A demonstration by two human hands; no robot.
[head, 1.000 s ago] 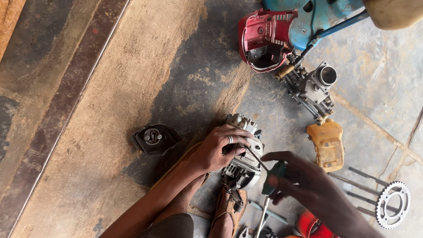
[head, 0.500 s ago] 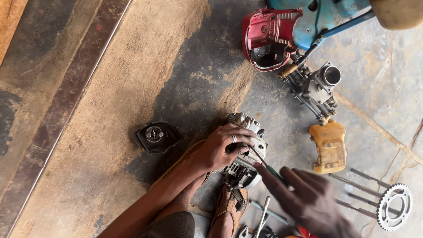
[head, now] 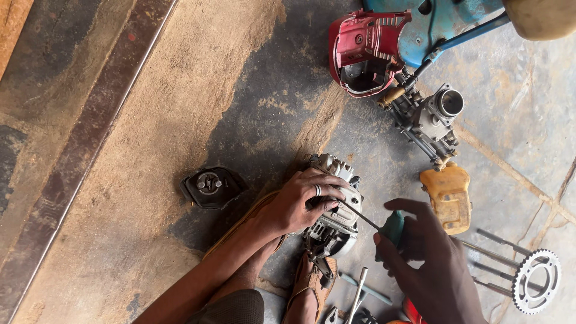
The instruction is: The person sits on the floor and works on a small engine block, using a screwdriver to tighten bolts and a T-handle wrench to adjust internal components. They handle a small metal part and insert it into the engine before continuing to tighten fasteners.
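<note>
A small grey engine block (head: 336, 225) rests on the oily floor, braced between my feet. My left hand (head: 303, 201), a ring on one finger, lies over its top and grips it. My right hand (head: 429, 264) is closed on a screwdriver with a teal handle (head: 393, 228). The thin metal shaft runs up and left from the handle to the engine block, just under my left fingers. My sandalled foot (head: 309, 288) sits below the block.
A black round cover (head: 210, 186) lies left of the engine. Further up are a red housing (head: 360, 48), a blue part (head: 438, 27) and a carburettor-like metal assembly (head: 429, 117). An orange plastic piece (head: 449, 195), long bolts (head: 492, 261), a sprocket (head: 534, 282) and loose hand tools (head: 360, 291) lie right and below.
My right hand has shifted and turned with the screwdriver, its handle now showing above the fingers. The left hand keeps its hold on the engine block.
</note>
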